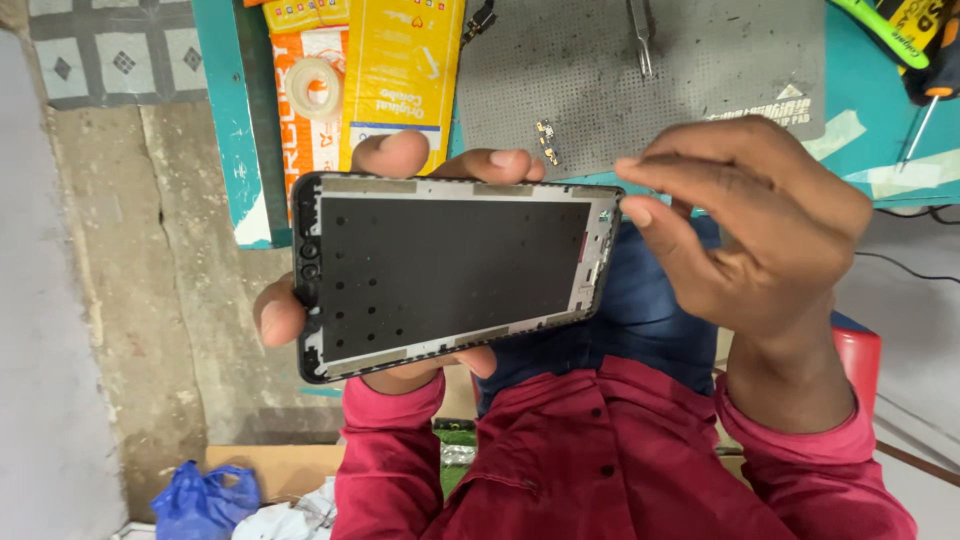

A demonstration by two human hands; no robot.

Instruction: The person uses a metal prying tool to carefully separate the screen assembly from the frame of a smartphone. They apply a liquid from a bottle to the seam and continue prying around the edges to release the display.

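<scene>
Fingers of the left hand (pixel 385 255) clamp around an opened phone frame (pixel 450 272), holding it level above the lap. Right hand (pixel 745 235) hovers at its right end, fingertips (pixel 632 212) pinched loosely together near the frame's edge, above the grey mat (pixel 700 60).

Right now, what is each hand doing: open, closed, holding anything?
Left hand: closed around the black rectangular phone frame with its dark inner plate, gripping it from behind.
Right hand: empty, fingers loosely curled, fingertips at the frame's right end.
</scene>
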